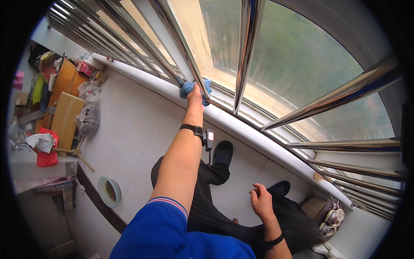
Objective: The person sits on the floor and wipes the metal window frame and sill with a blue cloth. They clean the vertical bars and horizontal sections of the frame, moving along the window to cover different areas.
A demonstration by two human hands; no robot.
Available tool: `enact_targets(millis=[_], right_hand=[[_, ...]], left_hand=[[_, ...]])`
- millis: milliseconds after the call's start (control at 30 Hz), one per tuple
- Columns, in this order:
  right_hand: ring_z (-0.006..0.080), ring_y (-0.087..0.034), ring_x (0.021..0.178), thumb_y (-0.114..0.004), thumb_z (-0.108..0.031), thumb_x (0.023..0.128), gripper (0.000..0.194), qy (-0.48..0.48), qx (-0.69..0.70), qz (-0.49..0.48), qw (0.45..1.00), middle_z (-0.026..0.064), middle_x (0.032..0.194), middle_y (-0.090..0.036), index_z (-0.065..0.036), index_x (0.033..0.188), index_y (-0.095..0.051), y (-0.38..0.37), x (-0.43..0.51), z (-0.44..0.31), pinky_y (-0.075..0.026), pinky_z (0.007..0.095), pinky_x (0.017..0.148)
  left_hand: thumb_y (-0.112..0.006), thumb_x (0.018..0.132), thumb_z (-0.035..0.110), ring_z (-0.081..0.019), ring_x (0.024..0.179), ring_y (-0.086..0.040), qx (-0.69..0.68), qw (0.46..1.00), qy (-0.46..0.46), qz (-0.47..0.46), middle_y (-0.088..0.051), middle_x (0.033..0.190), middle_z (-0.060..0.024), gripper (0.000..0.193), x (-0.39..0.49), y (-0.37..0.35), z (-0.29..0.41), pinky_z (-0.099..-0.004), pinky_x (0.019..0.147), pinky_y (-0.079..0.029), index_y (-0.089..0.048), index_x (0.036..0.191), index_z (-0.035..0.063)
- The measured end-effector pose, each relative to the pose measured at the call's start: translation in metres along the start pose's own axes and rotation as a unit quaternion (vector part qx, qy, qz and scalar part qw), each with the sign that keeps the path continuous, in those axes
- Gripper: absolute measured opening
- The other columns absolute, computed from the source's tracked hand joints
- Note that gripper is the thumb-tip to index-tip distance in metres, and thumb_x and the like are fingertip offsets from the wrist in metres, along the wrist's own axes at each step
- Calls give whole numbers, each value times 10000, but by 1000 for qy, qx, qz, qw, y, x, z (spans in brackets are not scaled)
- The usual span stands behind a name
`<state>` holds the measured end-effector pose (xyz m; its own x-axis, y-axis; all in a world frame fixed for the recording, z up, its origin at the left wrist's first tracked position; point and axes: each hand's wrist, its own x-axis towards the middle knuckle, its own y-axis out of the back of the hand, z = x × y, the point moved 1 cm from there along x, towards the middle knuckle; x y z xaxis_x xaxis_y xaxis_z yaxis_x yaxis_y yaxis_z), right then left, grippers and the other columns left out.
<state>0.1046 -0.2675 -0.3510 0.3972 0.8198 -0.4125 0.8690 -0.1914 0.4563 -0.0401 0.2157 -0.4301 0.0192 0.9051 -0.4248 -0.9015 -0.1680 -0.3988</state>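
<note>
My left hand (194, 96) reaches forward and grips a blue cloth (187, 90) at the foot of a shiny metal bar (183, 42). Part of the cloth bulges out on both sides of my fingers, against the low sill (213, 111). A strap with a small dark device (209, 140) is fastened around that wrist. Over my right thigh, my right hand (262, 201) hangs in the air with its fingers loosely bent and nothing in them. Behind the upright bars stands a streaked, hazy window pane (291, 61).
A pale basin (119, 191) holding murky liquid stands on the tiled floor (136, 136) to my left. Wooden boards (68, 118), plastic bags (88, 119) and sticks are piled farther left. Shoes (333, 217) lie at the right. More metal bars (343, 147) line the window.
</note>
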Motion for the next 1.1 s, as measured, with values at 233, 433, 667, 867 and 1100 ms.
enact_targets(millis=[233,433,667,867,1100], right_hand=[[249,-768,867,-666,-68,1003,302,5,-20,2,1000,151,969,-790,23,1291,-654,5,5,-10,-601,351,823],[245,-757,854,-678,-79,1001,304,-23,-38,7,999,138,945,-780,19,1288,-658,11,-10,9,-596,352,819],[338,-765,872,-698,-100,978,319,-28,-54,-13,998,180,949,-772,14,1275,-675,7,-18,19,-600,404,826],[328,-760,853,-698,-88,979,319,35,-27,-3,999,177,943,-768,16,1279,-661,12,-8,-6,-599,399,808],[208,-749,842,-672,-63,1011,300,35,-33,28,998,138,956,-783,15,1300,-650,28,-7,-22,-595,339,798]], left_hand=[[-742,1007,383,-215,621,-652,101,990,94,-35,-690,738,-54,298,55,16,-4,-365,543,-505,-733,973,87],[-825,897,501,-298,1314,-623,-21,994,21,101,-620,1490,-185,842,89,41,-8,-445,1120,-485,-568,1456,-73],[-700,1022,552,-264,1186,-671,54,997,32,36,-697,1358,-168,730,50,24,-30,-397,1041,-514,-640,1339,-103],[-548,1086,584,-381,1164,-715,147,968,-43,200,-690,1345,-295,794,2,17,-34,-449,987,-567,-624,1314,-172],[-486,1086,571,-391,1299,-663,77,970,-46,225,-638,1427,-328,820,-69,42,-61,-424,1081,-543,-547,1410,-179]])
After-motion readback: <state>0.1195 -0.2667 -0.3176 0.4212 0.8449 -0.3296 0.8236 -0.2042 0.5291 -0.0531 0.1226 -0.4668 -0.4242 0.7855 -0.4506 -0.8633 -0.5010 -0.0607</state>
